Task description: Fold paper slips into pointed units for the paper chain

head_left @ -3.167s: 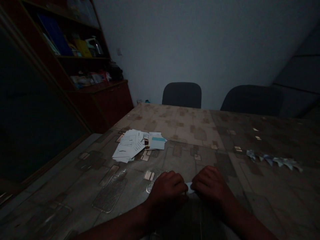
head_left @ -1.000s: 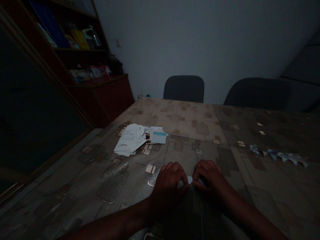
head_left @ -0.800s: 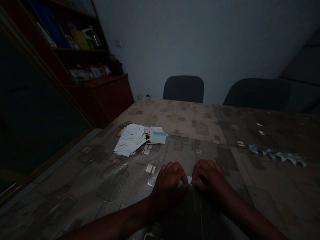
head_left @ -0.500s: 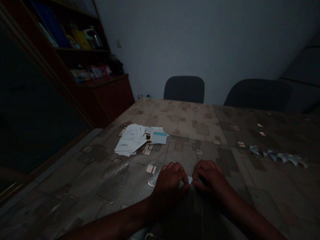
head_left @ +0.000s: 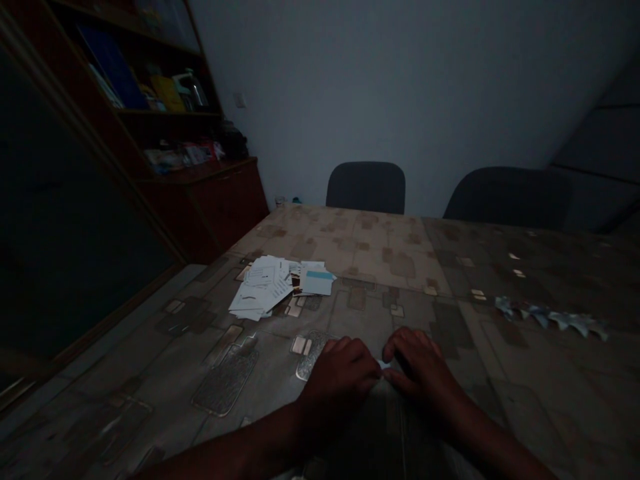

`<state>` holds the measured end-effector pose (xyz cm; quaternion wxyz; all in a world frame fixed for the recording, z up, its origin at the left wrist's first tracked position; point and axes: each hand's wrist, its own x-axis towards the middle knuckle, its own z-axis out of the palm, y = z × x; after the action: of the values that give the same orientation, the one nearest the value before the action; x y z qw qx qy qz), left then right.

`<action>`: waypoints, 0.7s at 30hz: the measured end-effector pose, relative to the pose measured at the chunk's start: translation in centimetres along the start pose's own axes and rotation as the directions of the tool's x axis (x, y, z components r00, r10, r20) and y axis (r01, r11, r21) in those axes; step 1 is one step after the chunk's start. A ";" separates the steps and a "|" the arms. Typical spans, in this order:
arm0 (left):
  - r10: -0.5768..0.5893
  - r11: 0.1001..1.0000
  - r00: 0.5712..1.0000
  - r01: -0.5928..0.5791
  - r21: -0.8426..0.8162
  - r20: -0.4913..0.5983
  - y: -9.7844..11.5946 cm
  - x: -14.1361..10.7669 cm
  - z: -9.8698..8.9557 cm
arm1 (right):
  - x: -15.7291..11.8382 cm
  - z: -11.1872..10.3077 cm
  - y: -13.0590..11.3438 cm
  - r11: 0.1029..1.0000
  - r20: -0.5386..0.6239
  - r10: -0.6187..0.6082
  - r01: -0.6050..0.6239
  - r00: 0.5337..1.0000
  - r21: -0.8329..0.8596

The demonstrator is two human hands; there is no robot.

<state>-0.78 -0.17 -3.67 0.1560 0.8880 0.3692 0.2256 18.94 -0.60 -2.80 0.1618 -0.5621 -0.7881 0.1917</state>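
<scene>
Pretty dim in here, but the left hand (head_left: pixel 345 373) has its fingers bunched in on a small pale bit of paper (head_left: pixel 384 365), low over the near side of the tabletop (head_left: pixel 345 323); the right hand (head_left: pixel 420 367) is right up beside it, thumb and forefinger a narrow gap apart at the paper's other end, can't tell if it's gripping; messy pile of printed sheets (head_left: pixel 263 290) farther out on the left, jagged paper-looking strip (head_left: pixel 550 319) way over right.
</scene>
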 end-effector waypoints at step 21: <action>0.222 0.905 0.966 -0.256 0.340 0.137 -0.3 -1.5 -0.5 | 0.1 -0.1 0.5 0.997 -0.006 -0.017 0.017 1.000 0.070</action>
<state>-2.16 -0.99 -3.76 -0.0180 0.9496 0.2845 0.1304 19.37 -0.35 -2.98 0.1851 -0.5499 -0.7852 0.2164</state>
